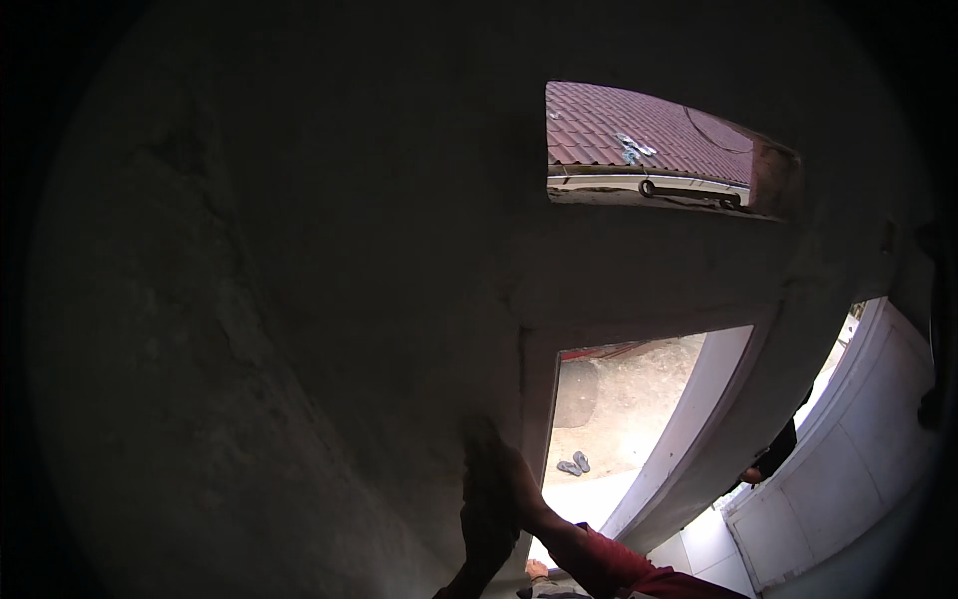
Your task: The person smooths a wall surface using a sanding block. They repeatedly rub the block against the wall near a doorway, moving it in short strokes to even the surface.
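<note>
Pressing hand (494, 479) on wall (299, 299) (dim)

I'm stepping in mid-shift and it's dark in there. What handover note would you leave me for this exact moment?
Right hand: raised against the wall beside the door frame. It seems flat and empty, but it is too dark to be sure.
Left hand: not clearly in view.
Things: the white door stands open. Sandals lie on the ground outside. Another person stands behind the door.
Done: the door is open.
Left: nothing has been picked up yet.
</note>
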The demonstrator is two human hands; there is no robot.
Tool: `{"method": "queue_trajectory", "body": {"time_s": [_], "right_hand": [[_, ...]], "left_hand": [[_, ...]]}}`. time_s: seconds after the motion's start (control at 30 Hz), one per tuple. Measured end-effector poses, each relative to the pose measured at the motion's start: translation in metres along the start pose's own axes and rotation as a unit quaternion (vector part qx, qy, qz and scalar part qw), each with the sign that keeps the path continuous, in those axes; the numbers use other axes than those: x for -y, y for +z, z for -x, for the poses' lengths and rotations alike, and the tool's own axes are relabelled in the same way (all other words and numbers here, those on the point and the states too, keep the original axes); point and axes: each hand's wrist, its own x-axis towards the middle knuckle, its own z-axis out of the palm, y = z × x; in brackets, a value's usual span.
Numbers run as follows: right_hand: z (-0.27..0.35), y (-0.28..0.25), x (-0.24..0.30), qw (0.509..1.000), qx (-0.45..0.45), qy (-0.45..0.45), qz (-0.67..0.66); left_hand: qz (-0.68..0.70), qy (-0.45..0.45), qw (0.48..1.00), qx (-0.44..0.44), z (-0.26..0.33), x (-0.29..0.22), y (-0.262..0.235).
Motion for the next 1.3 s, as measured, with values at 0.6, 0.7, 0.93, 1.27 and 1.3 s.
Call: {"method": "queue_trajectory", "body": {"time_s": [0.6, 0.7, 0.93, 1.27, 1.3], "right_hand": [[0.0, 0.009, 0.007, 0.994, -0.036, -0.01, 0.098], [0.004, 0.013, 0.012, 0.988, -0.003, -0.077, 0.132], [0.001, 0.016, 0.004, 0.976, -0.02, -0.121, 0.18], [0.008, 0.029, 0.024, 0.99, -0.04, -0.033, 0.132], [0.008, 0.03, 0.025, 0.99, -0.023, -0.06, 0.127]], "left_hand": [[-0.115, 0.289, 0.93, -0.195, -0.005, -0.044, -0.016], [-0.154, 0.271, 0.94, -0.138, 0.005, -0.044, -0.02], [-0.279, 0.33, 0.88, -0.194, 0.016, -0.05, -0.027], [-0.135, 0.183, 0.969, -0.093, 0.018, -0.025, -0.024], [-0.164, 0.191, 0.963, -0.098, 0.021, -0.023, -0.022]]}}
